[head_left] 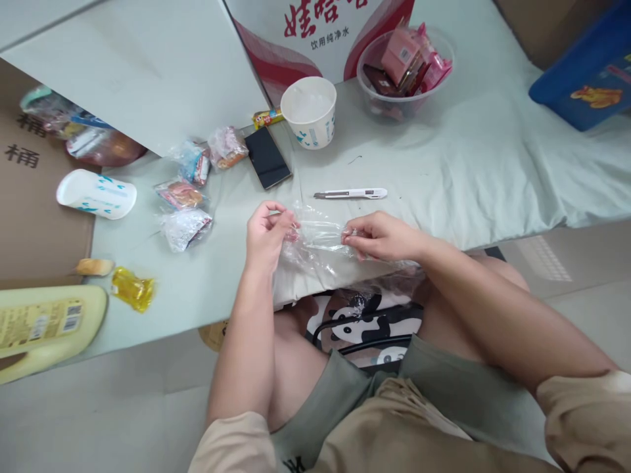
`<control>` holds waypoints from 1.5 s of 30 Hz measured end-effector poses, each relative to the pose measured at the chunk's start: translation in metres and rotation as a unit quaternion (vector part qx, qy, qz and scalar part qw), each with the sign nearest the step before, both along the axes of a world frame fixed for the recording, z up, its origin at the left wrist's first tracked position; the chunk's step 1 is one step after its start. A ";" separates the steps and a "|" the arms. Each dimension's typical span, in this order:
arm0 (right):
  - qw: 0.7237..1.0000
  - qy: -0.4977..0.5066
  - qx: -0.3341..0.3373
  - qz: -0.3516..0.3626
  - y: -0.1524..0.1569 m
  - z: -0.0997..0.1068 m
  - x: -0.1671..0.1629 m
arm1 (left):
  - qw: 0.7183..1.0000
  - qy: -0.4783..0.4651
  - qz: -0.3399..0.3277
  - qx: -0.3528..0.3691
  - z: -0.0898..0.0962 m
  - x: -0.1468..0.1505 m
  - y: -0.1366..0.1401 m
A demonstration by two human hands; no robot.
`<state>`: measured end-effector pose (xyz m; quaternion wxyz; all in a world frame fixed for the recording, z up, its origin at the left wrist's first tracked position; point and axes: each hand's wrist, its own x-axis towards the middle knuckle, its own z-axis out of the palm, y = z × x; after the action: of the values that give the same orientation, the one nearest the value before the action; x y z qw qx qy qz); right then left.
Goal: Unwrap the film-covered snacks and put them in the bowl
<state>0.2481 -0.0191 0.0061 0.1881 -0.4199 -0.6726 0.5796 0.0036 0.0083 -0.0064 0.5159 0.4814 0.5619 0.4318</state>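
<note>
Between my two hands a clear plastic bag (321,238) is stretched, crinkled and see-through, over the front edge of the cloth-covered surface. My left hand (269,235) pinches its left side, fingers closed. On its right side my right hand (382,236) grips the film between thumb and fingers. Part of the plastic hangs down toward my lap. Just beyond my hands lies a white utility knife (351,194), its tip pointing left. A dark phone (268,157) rests behind my left hand.
Several wrapped snacks (181,194) lie at the left, near a tipped paper cup (98,194), a yellow packet (132,289) and a pale yellow bottle (52,322). At the back stand an upright paper cup (310,121) and a clear bowl (365,62) of packets. A blue container (586,72) is far right.
</note>
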 end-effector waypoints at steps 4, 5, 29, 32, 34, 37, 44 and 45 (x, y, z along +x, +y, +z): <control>0.997 0.036 -0.034 -0.054 -0.004 0.002 0.001 | 0.998 -0.006 -0.054 -0.023 0.001 -0.015 -0.004; 0.996 0.044 -0.037 -0.065 -0.004 0.003 0.002 | 0.996 -0.005 -0.078 -0.040 0.001 -0.018 -0.005; 0.988 0.032 -0.018 -0.150 -0.004 0.000 0.005 | 0.983 -0.019 -0.134 -0.126 0.007 -0.033 -0.010; 0.988 0.024 -0.011 -0.153 -0.004 0.000 0.005 | 0.986 0.003 -0.109 -0.126 0.004 -0.033 -0.009; 0.988 0.019 -0.008 -0.155 -0.004 -0.001 0.005 | 0.987 0.015 -0.104 -0.119 0.002 -0.033 -0.008; 0.987 0.015 -0.007 -0.157 -0.004 -0.002 0.006 | 0.990 0.024 -0.096 -0.096 0.001 -0.033 -0.008; 0.989 -0.025 -0.011 -0.146 -0.006 -0.003 -0.001 | 0.999 0.004 -0.004 0.049 0.004 -0.033 -0.008; 0.990 -0.032 -0.005 -0.140 -0.006 -0.003 -0.002 | 0.998 0.006 0.003 0.067 0.004 -0.033 -0.008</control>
<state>0.2461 -0.0254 0.0033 0.2436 -0.5292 -0.6096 0.5375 -0.0294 0.0007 -0.0020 0.4778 0.5156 0.5363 0.4672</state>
